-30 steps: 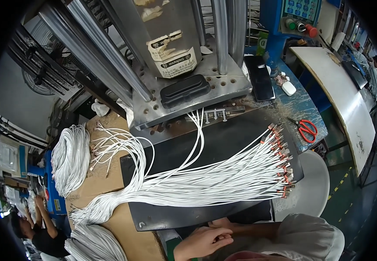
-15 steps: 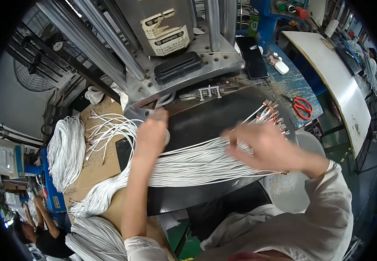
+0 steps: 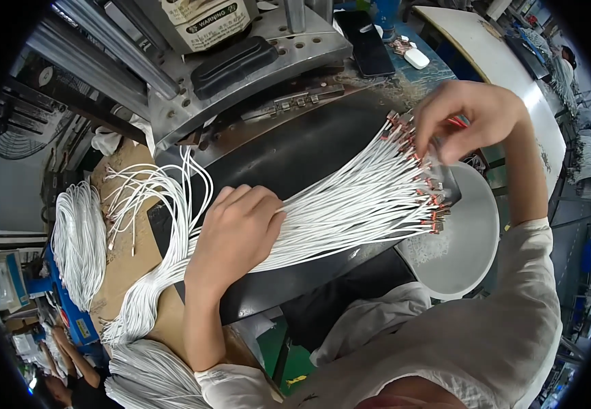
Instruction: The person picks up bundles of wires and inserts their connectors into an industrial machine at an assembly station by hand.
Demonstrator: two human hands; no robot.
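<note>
A wide bundle of white cables (image 3: 350,211) is spread over the dark work plate, with small red-and-metal connector ends (image 3: 435,198) at its right. My left hand (image 3: 237,232) lies across the bundle, its fingers curled over the cables. Over the upper connector ends hovers my right hand (image 3: 469,119). Its fingers are bent, with thumb and fingertips apart, and no held thing can be made out. Something red, mostly hidden, shows through the gap between its fingers. Beyond the bundle, a metal mould bar (image 3: 302,102) lies in front of the press base (image 3: 316,51).
A round grey tub (image 3: 466,266) stands right of the plate. Coiled white cables (image 3: 77,245) rest on cardboard (image 3: 142,218) at left, with another bundle (image 3: 152,375) nearer. A black phone (image 3: 364,44) and a white case (image 3: 415,58) lie behind. Another person (image 3: 70,388) is at lower left.
My left hand has come back from beside the press onto the cables. My right hand has moved up and right to the connector ends. The white plastic piece no longer shows on the mould bar.
</note>
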